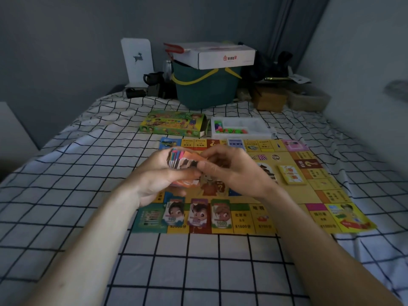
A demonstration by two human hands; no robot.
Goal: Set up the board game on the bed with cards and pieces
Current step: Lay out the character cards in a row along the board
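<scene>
A yellow game board (309,195) lies flat on the checked bed sheet. Above its left half my left hand (154,180) grips a thick stack of colourful cards (178,164). My right hand (234,171) pinches the top orange card of that stack between thumb and fingers. Three money cards (196,214) with cartoon faces lie side by side along the board's near edge. A small yellow card deck (291,174) rests on the board's right part. Another blue card (236,144) lies at the board's far edge.
Behind the board lie the green game box (172,123) and a white tray (262,129) holding several coloured pieces. Further back stand a green basket (205,89) topped by a white carton (225,55), a black mug (152,78) and brown boxes (269,98).
</scene>
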